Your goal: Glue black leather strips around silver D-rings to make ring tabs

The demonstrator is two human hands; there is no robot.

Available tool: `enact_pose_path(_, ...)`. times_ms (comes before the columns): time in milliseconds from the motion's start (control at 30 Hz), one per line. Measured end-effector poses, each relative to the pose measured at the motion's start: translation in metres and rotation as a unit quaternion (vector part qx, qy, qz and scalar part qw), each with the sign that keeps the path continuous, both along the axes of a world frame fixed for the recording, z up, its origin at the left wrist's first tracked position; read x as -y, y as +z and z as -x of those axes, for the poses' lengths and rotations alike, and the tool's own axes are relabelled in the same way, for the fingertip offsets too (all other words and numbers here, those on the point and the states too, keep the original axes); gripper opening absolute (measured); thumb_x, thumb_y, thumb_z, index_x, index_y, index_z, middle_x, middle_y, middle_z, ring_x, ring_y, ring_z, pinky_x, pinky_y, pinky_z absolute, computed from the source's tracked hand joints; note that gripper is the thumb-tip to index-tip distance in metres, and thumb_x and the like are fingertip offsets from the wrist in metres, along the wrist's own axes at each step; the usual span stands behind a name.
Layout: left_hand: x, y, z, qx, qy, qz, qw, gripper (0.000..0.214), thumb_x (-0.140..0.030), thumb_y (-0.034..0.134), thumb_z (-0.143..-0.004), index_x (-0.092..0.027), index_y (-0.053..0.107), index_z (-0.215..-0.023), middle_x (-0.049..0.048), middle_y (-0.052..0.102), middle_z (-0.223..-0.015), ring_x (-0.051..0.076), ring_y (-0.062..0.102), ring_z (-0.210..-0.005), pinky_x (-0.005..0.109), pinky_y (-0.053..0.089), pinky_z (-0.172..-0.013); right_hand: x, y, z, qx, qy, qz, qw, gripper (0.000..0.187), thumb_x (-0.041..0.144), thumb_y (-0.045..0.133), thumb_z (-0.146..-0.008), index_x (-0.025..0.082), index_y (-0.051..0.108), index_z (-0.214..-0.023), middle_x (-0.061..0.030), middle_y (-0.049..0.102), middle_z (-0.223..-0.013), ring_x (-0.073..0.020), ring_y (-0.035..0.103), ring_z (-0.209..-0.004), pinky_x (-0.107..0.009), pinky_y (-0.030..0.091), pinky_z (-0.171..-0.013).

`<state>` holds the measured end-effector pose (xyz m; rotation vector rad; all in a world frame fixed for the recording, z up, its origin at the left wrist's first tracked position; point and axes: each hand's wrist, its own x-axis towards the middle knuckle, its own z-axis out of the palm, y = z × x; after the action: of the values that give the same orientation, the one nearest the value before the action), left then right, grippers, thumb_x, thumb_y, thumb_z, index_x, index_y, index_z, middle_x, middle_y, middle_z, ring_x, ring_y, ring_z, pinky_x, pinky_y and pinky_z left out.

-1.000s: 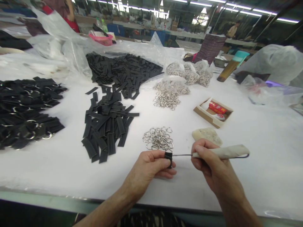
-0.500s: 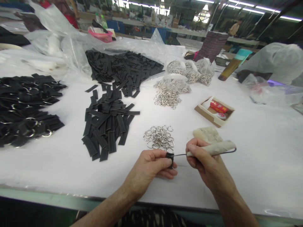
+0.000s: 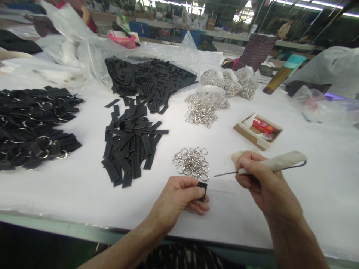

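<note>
My left hand point(image 3: 186, 196) pinches a short black webbing strap point(image 3: 202, 185) between thumb and fingers, just in front of a small pile of metal D-rings point(image 3: 192, 164). Whether a ring sits in the strap is hidden by the fingers. My right hand point(image 3: 256, 173) grips a thin metal rod tool with a pale wrapped handle point(image 3: 290, 160). The rod's tip points left and is apart from the strap. Left of the rings lies a heap of loose black strap pieces point(image 3: 131, 138). A pale lump point(image 3: 237, 155) is partly hidden behind my right hand.
Straps with rings fitted point(image 3: 36, 127) are heaped at the left. A larger strap pile point(image 3: 151, 80) and bags of rings point(image 3: 213, 78) stand farther back. An open cardboard box point(image 3: 252, 136), a bottle point(image 3: 284, 74) and plastic bags point(image 3: 331, 71) are at the right. Someone works in the background.
My right hand has moved right with the tool, and its tip has come away from the strap. My left hand keeps the strap in nearly the same place. The view has shifted slightly.
</note>
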<state>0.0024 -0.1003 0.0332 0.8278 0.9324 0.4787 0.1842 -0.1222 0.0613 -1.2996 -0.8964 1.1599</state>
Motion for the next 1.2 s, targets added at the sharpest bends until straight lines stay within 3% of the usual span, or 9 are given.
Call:
enact_pose_path(233,0.001,0.001,0.002,0.017,0.021,0.016,0.999,0.015,-0.023,0.066,-0.069,-0.010,0.067,-0.062,0.0053,0.067,-0.058,0.013,0.063,-0.051,0.022,0.051,-0.054,0.012,0.002,-0.001,0.019,-0.041,-0.014,0.999,0.019,0.030,0.063,-0.074,0.018,0.055,-0.061,0.0038,0.041,-0.050,-0.0084,0.034,-0.048,-0.020,0.024,-0.041)
enact_pose_path(367,0.002,0.000,0.003,0.024,0.039,0.016,0.999,0.015,-0.024,0.067,-0.069,-0.010,0.067,-0.063,0.0056,0.068,-0.062,0.013,0.063,-0.052,0.023,0.052,-0.054,0.025,0.000,0.008,0.098,-0.074,-0.004,0.992,0.019,0.034,0.064,-0.073,0.020,0.057,-0.064,0.0027,0.045,-0.052,-0.0106,0.037,-0.052,-0.021,0.027,-0.043)
enact_pose_path(467,0.003,0.000,0.005,0.020,0.053,0.016,0.998,0.015,-0.025,0.068,-0.067,-0.011,0.066,-0.062,0.0056,0.068,-0.062,0.014,0.063,-0.050,0.024,0.051,-0.053,0.032,-0.003,0.012,0.195,-0.085,-0.013,0.977,0.016,0.036,0.065,-0.073,0.022,0.060,-0.071,0.0025,0.048,-0.055,-0.0117,0.039,-0.050,-0.022,0.030,-0.041)
enact_pose_path(600,0.003,0.002,0.008,0.015,0.072,0.010,0.997,0.015,-0.026,0.068,-0.065,-0.011,0.065,-0.063,0.0060,0.068,-0.064,0.014,0.063,-0.050,0.024,0.051,-0.052,0.036,-0.009,0.017,0.302,-0.052,-0.087,0.948,0.010,0.032,0.067,-0.072,0.025,0.062,-0.077,0.0037,0.051,-0.055,-0.0114,0.042,-0.046,-0.022,0.035,-0.041)
enact_pose_path(733,0.002,0.005,0.013,0.008,0.082,0.002,0.997,0.016,-0.026,0.068,-0.065,-0.011,0.065,-0.063,0.0055,0.067,-0.062,0.013,0.061,-0.048,0.023,0.049,-0.049,0.036,-0.013,0.022,0.362,-0.037,-0.154,0.919,0.008,0.026,0.066,-0.076,0.026,0.062,-0.082,0.0023,0.059,-0.068,-0.0128,0.052,-0.055,-0.022,0.043,-0.051)
enact_pose_path(867,0.002,0.009,0.019,-0.001,0.085,-0.010,0.996,0.015,-0.026,0.067,-0.067,-0.011,0.066,-0.063,0.0051,0.068,-0.065,0.013,0.062,-0.049,0.022,0.048,-0.048,0.033,-0.019,0.026,0.403,-0.030,-0.176,0.898,0.006,0.025,0.064,-0.078,0.026,0.063,-0.084,0.0002,0.065,-0.074,-0.0149,0.059,-0.061,-0.022,0.047,-0.056)
enact_pose_path(1033,-0.004,0.014,0.047,-0.046,0.122,-0.052,0.990,0.017,-0.028,0.071,-0.067,-0.013,0.069,-0.073,0.0031,0.067,-0.056,0.013,0.059,-0.046,0.023,0.047,-0.047,0.035,-0.039,0.025,0.466,-0.025,-0.181,0.866,0.013,0.025,0.059,-0.082,0.021,0.067,-0.091,-0.0015,0.065,-0.062,-0.0158,0.060,-0.051,-0.025,0.046,-0.053)
enact_pose_path(1200,-0.024,0.032,0.095,-0.093,0.247,-0.117,0.957,0.012,-0.019,0.073,-0.065,-0.015,0.064,-0.072,-0.0048,0.061,-0.045,0.008,0.052,-0.039,0.018,0.041,-0.043,0.038,-0.058,0.023,0.444,-0.002,-0.165,0.881,0.021,0.027,0.054,-0.085,0.021,0.063,-0.103,-0.0017,0.063,-0.066,-0.0162,0.061,-0.057,-0.025,0.046,-0.056)
